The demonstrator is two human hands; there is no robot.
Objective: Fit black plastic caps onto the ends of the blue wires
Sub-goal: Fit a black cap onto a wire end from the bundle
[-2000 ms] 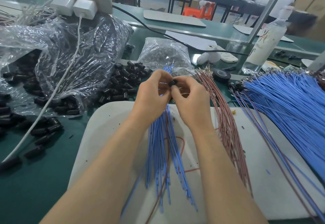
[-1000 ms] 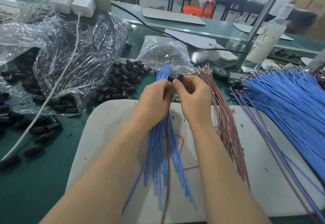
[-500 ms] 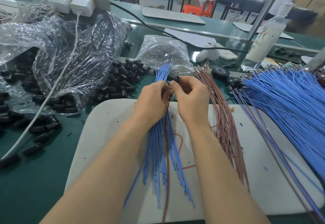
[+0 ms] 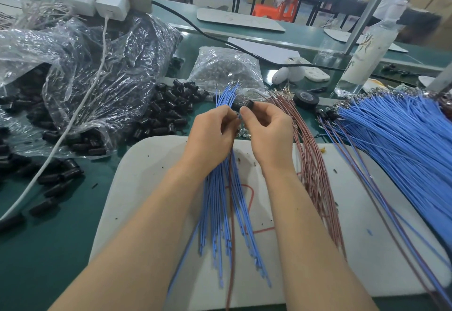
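Note:
My left hand (image 4: pixel 210 134) grips a bundle of blue wires (image 4: pixel 220 203) that fans out over a white board (image 4: pixel 151 178) toward me, with the tips sticking up past my fingers. My right hand (image 4: pixel 269 134) pinches a small black plastic cap (image 4: pixel 250 103) between thumb and forefinger, right beside the left fingertips. The wire end that it meets is hidden between the fingers. A loose heap of black caps (image 4: pixel 168 112) lies on the green table just left of my hands.
A crumpled clear bag (image 4: pixel 80 66) with more black caps lies at the left, a white cable (image 4: pixel 73 120) across it. Brown wires (image 4: pixel 313 164) lie right of my hands, a big pile of blue wires (image 4: pixel 401 139) further right. Behind stand a bag of metal parts (image 4: pixel 225 68), black tape (image 4: pixel 305 99) and a bottle (image 4: pixel 364 54).
Both hands have sunk a little toward the board with the bundle. The right hand's cap has shifted from over the left fingers to just right of them.

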